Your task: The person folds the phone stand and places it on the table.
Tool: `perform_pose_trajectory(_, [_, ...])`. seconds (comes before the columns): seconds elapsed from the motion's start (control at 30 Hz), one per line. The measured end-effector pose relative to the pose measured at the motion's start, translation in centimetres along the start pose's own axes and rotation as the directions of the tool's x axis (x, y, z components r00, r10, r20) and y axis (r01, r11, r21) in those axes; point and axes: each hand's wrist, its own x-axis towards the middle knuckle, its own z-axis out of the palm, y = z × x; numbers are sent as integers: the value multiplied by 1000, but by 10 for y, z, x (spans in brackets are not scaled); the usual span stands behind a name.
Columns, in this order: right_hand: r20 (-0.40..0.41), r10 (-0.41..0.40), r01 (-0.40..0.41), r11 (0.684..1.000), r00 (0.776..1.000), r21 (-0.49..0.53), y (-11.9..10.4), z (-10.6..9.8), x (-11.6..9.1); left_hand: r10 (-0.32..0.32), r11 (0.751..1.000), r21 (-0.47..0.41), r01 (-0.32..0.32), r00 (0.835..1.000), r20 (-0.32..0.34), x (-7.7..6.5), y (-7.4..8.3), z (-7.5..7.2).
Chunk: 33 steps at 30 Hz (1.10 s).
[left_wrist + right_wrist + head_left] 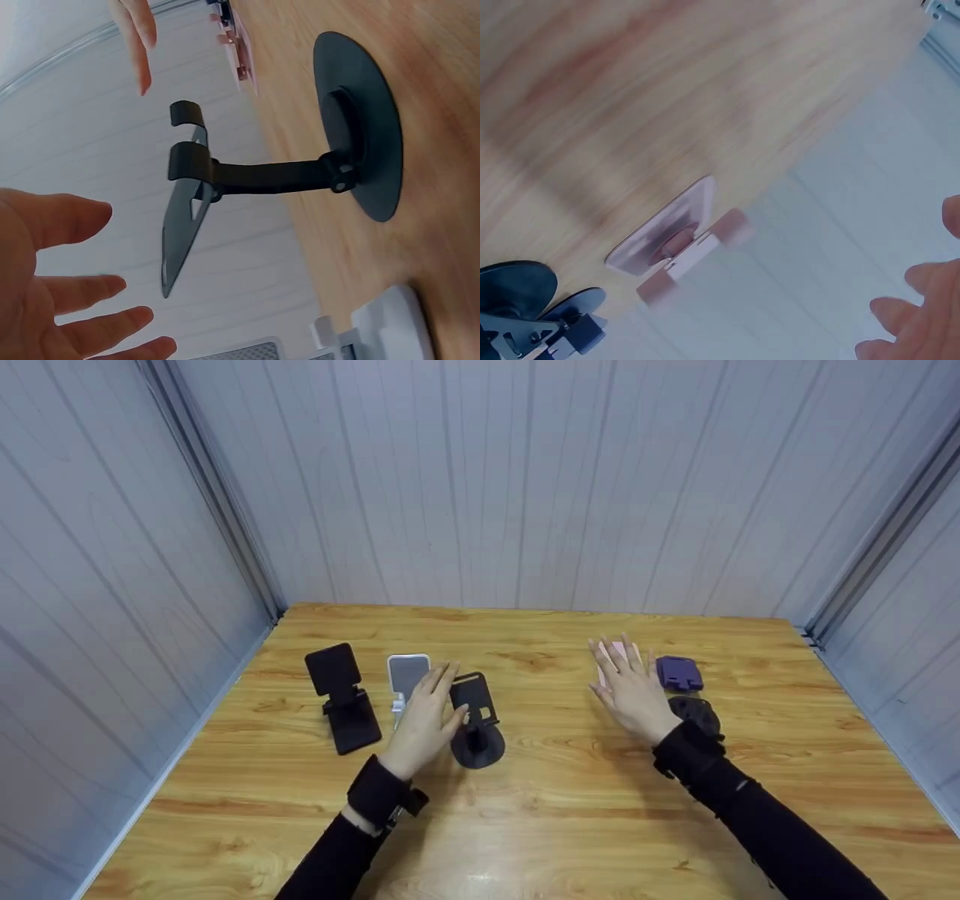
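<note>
My left hand (426, 727) hovers between a white phone stand (409, 669) with a grey face and a black round-based phone stand (478, 746). In the left wrist view its spread fingers (97, 330) are apart from the black stand's tilted plate (180, 232). My right hand (634, 694) is held flat over a pink phone stand (602, 675), mostly hidden beneath it in the head view. The right wrist view shows the pink stand (649, 240) upright on the table, with the fingers (930, 315) off to one side and a gap between.
A black folding phone stand (352, 724) is at the left. Right of my right hand sit a purple phone stand (679, 673) and another black stand (697, 712), partly covered by the wrist. Pale panel walls (487, 495) enclose the wooden table (540, 810) at back and sides.
</note>
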Motion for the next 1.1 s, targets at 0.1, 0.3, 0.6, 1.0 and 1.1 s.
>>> perform_pose_trajectory(0.1, [12,-29,30,999,999,-13,-4,1,-5,-2,999,-38,2,1000,-17,1,-5,4])
perform_pose_trajectory(0.3, [18,-57,57,998,998,-4,-12,3,-12,-78,971,-229,71,997,-21,4,-16,10])
perform_pose_trajectory(0.6, [5,-95,95,995,995,-4,-16,6,-21,-259,885,-393,249,966,30,6,-28,21])
perform_pose_trajectory(1.0, [19,-132,130,989,991,70,-24,13,-29,-370,644,-687,336,923,105,7,-28,22])
perform_pose_trajectory(1.1, [35,-137,133,986,990,100,-26,14,-30,-373,630,-705,325,923,92,8,-22,19])
